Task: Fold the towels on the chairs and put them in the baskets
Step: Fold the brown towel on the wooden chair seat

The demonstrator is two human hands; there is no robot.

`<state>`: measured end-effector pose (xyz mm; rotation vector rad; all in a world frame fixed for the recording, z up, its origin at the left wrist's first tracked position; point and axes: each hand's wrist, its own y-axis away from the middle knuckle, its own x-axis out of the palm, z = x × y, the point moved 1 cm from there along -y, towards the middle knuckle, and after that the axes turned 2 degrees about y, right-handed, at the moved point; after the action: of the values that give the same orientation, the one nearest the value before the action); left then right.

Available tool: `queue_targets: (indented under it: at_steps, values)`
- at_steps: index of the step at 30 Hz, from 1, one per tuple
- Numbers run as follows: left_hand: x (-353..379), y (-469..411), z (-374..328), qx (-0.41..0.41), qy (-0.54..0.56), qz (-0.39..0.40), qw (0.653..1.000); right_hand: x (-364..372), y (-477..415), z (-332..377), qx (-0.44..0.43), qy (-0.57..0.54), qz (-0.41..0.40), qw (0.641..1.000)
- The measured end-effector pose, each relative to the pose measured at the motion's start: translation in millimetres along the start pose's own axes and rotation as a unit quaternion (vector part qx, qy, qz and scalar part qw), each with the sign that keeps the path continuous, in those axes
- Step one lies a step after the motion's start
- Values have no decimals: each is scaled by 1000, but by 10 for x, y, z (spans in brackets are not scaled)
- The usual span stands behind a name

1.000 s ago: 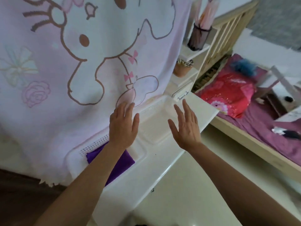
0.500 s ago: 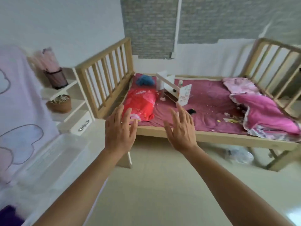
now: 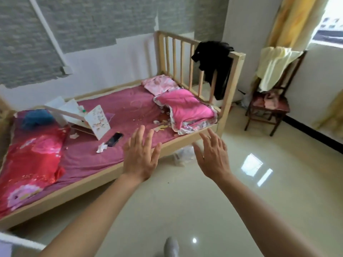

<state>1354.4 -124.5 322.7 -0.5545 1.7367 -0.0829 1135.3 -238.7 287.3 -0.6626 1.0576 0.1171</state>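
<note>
Two bare hands out front and neither one has anything in it. The left hand [image 3: 141, 154] and right hand [image 3: 213, 156] both float at about chest height with the fingers straight and fanned apart, palms facing away. My guess is they're carried like that so they're ready to grab cloth as soon as the person gets there.

What they're after sits on the far right by the window: a pale yellow towel [image 3: 274, 67] slung over the backrest of a dark wooden chair [image 3: 269, 111]. It hangs in loose folds down toward the seat, which makes sense, since a chair back keeps a towel off the floor. On the seat there's also a crumpled pinkish cloth [image 3: 271, 100]. It could be another towel, but I honestly can't tell from here.

Between the hands and the chair there's only a glossy pale tiled floor [image 3: 185, 201], well apart from everything. To the left is a light wooden slatted bed [image 3: 104, 179] with a magenta sheet and a floppy black garment [image 3: 215, 67] hanging over its end rail. That stuff isn't on a chair, so I'd leave it.

No baskets are in view at all, so I'd say the job right now is to walk over, take the yellow one by its top corners and fold it.
</note>
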Motion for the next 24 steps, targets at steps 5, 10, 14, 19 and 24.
queue_targets:
  at_steps: [5, 10, 14, 19, 24]
  values:
    - [760, -1381, -813, 85, 59, 39, 994, -65, -722, -1118, 68, 73, -11, 995]
    - [1390, -2578, -1796, 191, 90, 71, 975, -371, -1373, -2186, 143, 145, -46, 978]
    - [1784, -3169, -2644, 244, 118, 95, 958, -584, -1532, -2983, 227, 167, -81, 956]
    - [2462, -3718, -3526, 314, 100, 120, 937, -626, -1687, -4049, 289, 181, -90, 935]
    - [3240, -4399, -4352, 318, 80, 144, 934, -478, -2119, -5277, 330, 157, -82, 927]
